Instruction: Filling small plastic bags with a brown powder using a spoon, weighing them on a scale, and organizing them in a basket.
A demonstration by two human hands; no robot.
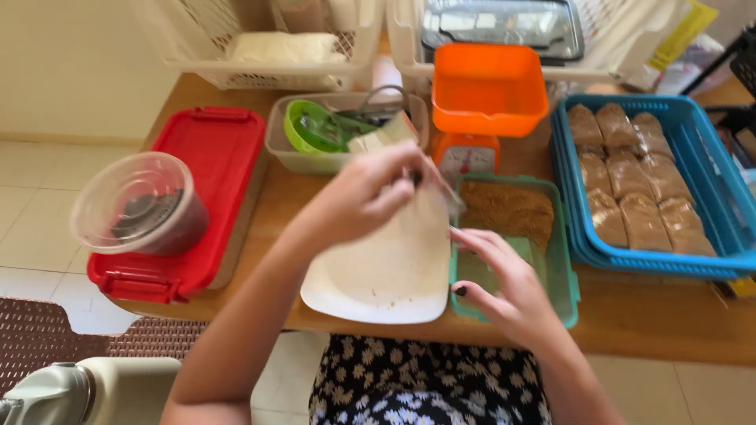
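Mid-handling at a wooden table (669, 315): left hand (370, 193) pinched shut on what looks like a clear bag (431, 206), held over a white plate (378, 283). Right hand (500, 277) loosely open, fingertips by the rim of a green tub (567, 260) of brown powder (508, 208), at 3 o'clock from the plate. Further toward 3 o'clock, a blue basket (654, 266) of filled brown packets (630, 189); at 12 o'clock, an orange scale (488, 90); at 9 o'clock, a red box (213, 157). Probably readying the bag; next likely calling for a steady, open bag mouth. Blurred by motion: the bag and anything pinched with it. Cut off at top: white crates (276, 79).
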